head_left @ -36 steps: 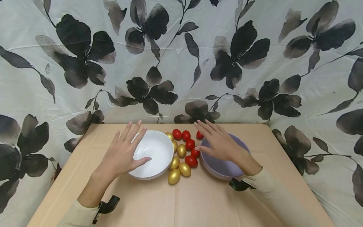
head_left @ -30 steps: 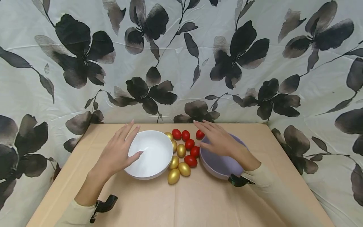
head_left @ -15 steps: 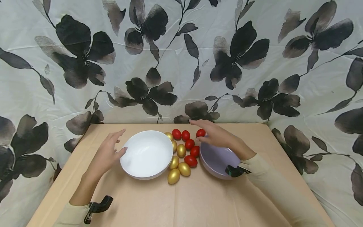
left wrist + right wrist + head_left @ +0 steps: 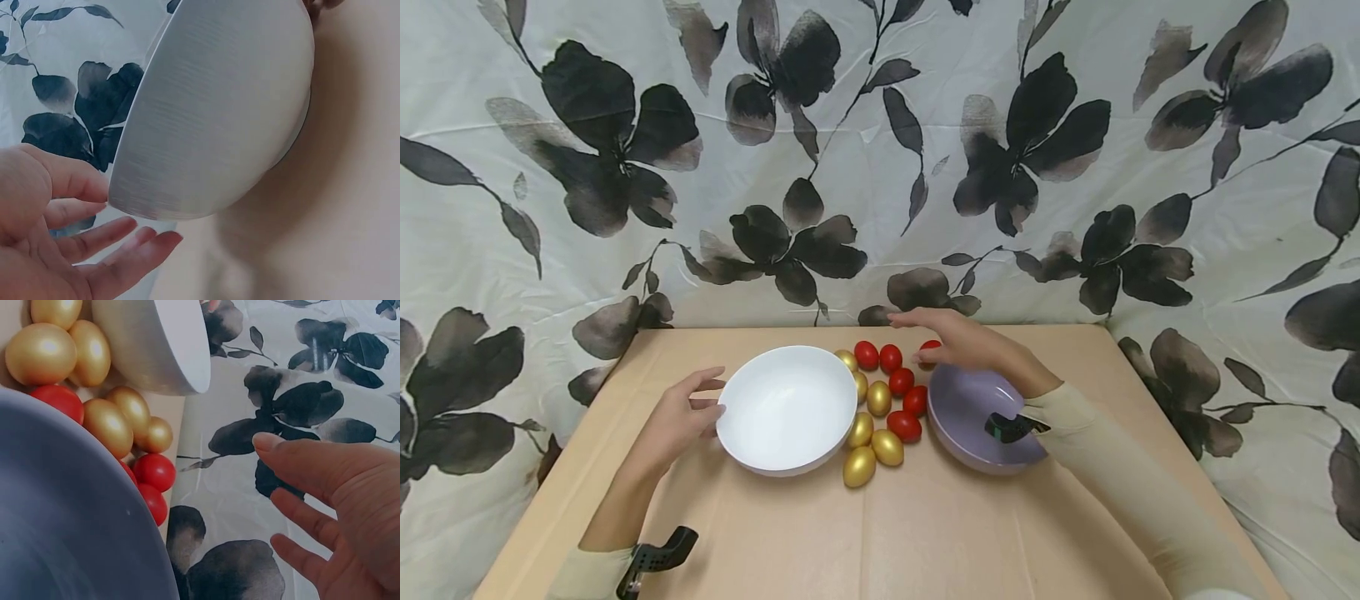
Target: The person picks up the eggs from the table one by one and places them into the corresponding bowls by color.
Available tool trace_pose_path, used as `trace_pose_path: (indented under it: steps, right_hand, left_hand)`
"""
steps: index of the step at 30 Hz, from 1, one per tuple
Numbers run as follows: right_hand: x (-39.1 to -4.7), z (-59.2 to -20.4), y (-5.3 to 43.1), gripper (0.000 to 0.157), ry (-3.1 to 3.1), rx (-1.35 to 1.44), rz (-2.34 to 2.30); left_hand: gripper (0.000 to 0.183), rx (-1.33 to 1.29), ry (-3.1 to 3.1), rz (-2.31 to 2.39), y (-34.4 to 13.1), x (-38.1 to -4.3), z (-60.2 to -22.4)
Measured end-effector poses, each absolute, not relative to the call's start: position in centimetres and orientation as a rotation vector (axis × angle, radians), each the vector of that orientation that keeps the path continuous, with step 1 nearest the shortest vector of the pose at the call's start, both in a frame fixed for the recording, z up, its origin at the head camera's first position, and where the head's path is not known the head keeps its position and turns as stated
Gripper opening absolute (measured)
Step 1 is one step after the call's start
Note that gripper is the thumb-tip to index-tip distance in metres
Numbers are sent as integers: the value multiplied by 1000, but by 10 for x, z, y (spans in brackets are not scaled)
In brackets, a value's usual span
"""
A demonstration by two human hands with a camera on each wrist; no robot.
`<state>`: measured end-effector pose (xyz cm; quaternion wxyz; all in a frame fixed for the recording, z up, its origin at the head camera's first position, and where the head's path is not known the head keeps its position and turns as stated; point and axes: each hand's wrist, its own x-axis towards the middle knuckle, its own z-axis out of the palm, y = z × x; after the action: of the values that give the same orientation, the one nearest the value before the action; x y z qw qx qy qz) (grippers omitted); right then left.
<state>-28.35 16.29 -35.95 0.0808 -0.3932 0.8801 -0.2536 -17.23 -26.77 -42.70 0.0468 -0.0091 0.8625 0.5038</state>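
A white bowl point(image 4: 786, 412) stands left of the middle of the table, and inside it nothing shows. My left hand point(image 4: 677, 421) is at its left side; in the left wrist view the thumb point(image 4: 84, 183) is right at the rim while the loosely spread fingers point(image 4: 134, 256) reach below the bowl's edge. Over the far rim of the purple bowl point(image 4: 955, 421) hovers my right hand point(image 4: 966, 342), its fingers extended and holding nothing. Beneath it a red egg point(image 4: 929, 346) is partly hidden. Several more red eggs point(image 4: 904, 427) and gold eggs point(image 4: 860, 467) lie between the two bowls.
The light wooden-looking table point(image 4: 850, 550) ends at a far edge just behind the eggs. A floral cloth point(image 4: 880, 167) hangs behind and around it. Both forearms wear black wrist mounts point(image 4: 658, 554).
My left hand has moved from over the white bowl leftward and down to its left rim. My right hand has shifted back toward the far rim of the purple bowl.
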Motion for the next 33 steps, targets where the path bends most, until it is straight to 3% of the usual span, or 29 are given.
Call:
trace_pose_path:
  steps: [12,33]
  right_hand:
    - [-305,-365,155,63,2535,-1249,-772]
    - [-338,-380,121,63,2432,-1173,-664]
  left_hand:
    - [54,-123,2501,1615,-265,-172,-431]
    - [56,-87,2456,1706,-272,-165,-432]
